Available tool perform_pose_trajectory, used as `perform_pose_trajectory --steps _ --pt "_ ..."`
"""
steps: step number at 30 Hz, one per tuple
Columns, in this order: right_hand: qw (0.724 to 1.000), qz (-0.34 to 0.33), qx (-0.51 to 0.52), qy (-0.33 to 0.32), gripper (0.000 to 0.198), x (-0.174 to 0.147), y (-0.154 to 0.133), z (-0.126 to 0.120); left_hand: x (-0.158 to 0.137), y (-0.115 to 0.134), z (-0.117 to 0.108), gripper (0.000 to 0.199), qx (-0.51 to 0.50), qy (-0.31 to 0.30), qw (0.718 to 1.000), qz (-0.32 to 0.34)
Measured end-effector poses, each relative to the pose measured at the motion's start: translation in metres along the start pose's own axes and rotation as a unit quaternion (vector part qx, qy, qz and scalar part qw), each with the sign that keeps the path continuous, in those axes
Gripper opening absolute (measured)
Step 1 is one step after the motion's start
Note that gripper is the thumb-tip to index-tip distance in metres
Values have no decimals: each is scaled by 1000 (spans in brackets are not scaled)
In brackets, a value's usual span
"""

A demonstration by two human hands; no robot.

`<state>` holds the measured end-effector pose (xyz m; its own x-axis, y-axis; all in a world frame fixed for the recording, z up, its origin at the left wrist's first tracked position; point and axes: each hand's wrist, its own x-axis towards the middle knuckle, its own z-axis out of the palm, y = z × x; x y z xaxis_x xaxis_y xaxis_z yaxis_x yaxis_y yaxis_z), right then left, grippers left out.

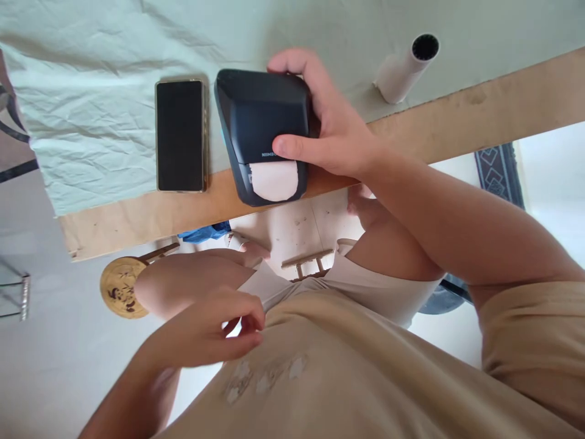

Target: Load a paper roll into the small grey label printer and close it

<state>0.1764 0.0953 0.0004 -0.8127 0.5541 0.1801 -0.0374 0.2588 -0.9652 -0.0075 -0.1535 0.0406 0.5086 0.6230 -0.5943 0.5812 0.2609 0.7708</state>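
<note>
My right hand [338, 122] grips a black label printer [265, 110] from its right side. The thumb lies on the printer's top beside the brand lettering, and the fingers reach around the far edge. White label paper [275, 181] sticks out at the printer's near end, which overhangs the table's front edge. My left hand [214, 329] hangs in front of my shirt, away from the table. Its fingers are loosely curled with a gap to the thumb, and nothing shows between them. A phone [180, 135] with a dark screen lies left of the printer.
A white cardboard tube [402, 76] stands at the right on the pale green cloth [109, 55]. Bare wood [479, 97] runs along the table's front edge. Below are my legs, a round wooden stool [119, 286] and a blue item [205, 232] on the floor.
</note>
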Motion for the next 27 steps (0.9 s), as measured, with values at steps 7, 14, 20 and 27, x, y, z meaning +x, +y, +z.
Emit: perform_pose_trajectory --steps 7,14,20,27 --pt "1000 -24 -16 3 75 2 -1 0 9 -41 80 28 64 -422 888 -171" --pt "1000 -18 -8 21 75 -1 1 3 33 -23 85 37 181 -476 839 -192" --pt "999 -27 -20 12 75 -1 0 1 41 -20 87 35 196 -501 831 -140" --pt "999 -47 -24 9 78 3 4 2 49 -31 88 40 189 -482 850 -93"
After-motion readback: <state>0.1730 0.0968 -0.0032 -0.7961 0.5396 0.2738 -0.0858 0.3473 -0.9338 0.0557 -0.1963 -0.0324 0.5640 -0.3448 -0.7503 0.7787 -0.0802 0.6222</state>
